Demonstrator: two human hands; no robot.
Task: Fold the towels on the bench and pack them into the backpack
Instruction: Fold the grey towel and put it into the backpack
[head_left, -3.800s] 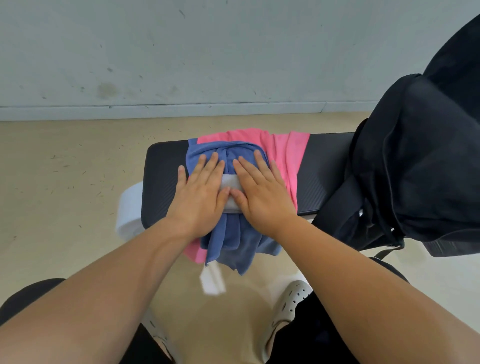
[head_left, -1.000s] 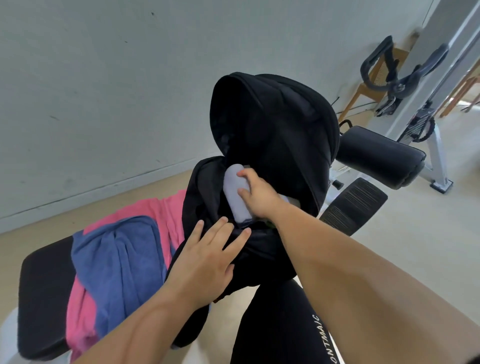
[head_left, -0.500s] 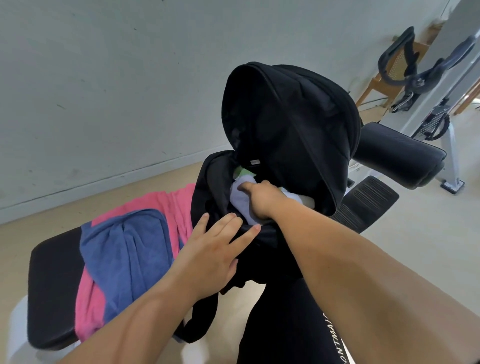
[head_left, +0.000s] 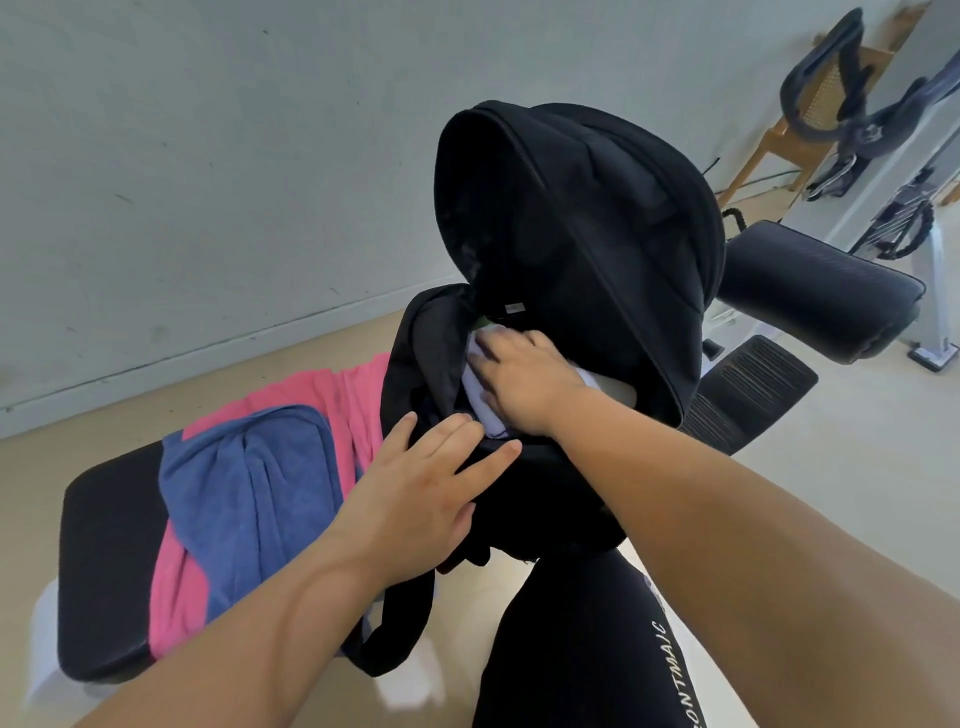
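Most of pale towel (head_left: 477, 402) under right hand (head_left: 524, 382)

We record the left grip (head_left: 415, 499) at centre frame, palm down, fingers (head_left: 488, 452) straight and spread, pointing to the upper right. The left forearm (head_left: 249, 623) enters from the lower left. The right grip (head_left: 524, 384) lies just above, palm down, fingers extended toward the upper left. The right forearm (head_left: 753, 530) enters from the lower right.

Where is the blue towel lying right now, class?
In the head view, the blue towel lies left of centre, on the pink towel atop the bench, just left of the backpack.
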